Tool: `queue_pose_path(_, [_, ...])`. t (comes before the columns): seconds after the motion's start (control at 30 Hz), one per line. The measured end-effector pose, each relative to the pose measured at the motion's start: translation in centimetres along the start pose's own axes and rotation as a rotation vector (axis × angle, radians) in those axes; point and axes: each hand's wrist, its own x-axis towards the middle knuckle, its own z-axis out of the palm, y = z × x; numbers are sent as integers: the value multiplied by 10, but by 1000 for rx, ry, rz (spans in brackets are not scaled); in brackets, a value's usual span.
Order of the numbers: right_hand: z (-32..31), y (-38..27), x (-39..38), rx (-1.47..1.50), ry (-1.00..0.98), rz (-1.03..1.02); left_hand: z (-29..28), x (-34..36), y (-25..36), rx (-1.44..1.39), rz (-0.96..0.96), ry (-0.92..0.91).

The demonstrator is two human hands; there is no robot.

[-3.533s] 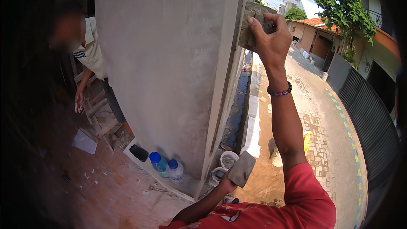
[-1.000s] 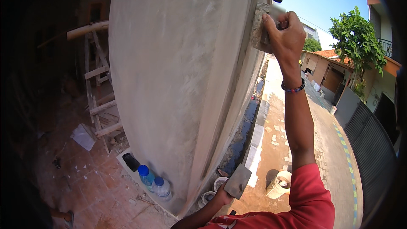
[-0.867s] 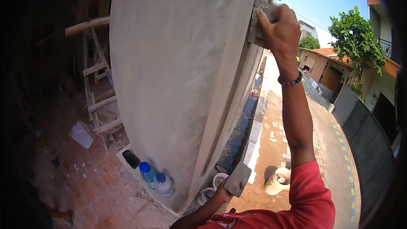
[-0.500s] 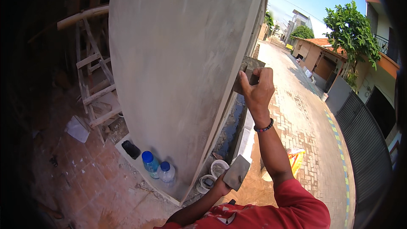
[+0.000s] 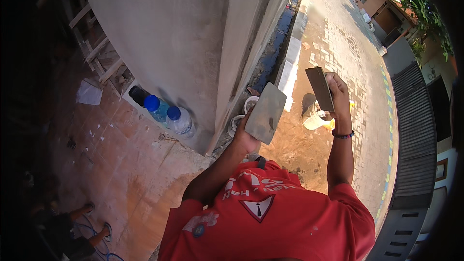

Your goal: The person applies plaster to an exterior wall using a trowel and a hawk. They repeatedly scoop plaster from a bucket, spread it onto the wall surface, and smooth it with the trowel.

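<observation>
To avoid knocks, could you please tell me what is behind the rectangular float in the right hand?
Behind the rectangular float in the right hand, a cream bucket and sandy ground show; the float's lower end covers part of the bucket's opening, hiding whatever is there.

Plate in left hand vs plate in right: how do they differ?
The left plate shows its broad face; the right plate is seen at a steep slant, looking narrower. The left plate looks paler grey with a dark smudge; the right plate looks browner and darker. Both are flat and hand-held.
</observation>
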Motion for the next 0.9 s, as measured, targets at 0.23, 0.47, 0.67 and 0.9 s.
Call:
queue_pose_path(0.23, [-6, 59, -29, 599, -176, 431, 22, 19, -1, 153, 99, 190])
queue_pose_path(0.47, [-7, 83, -32, -180, -48, -85, 33, 42, -10, 148, 173, 158])
queue_pose_path(0.67, [-2, 74, -20, -530, -59, -635, 37, 52, -9, 207, 234, 111])
queue_pose_path(0.9, [6, 65, -9, -610, -111, -773, 37, 50, -10, 189, 265, 196])
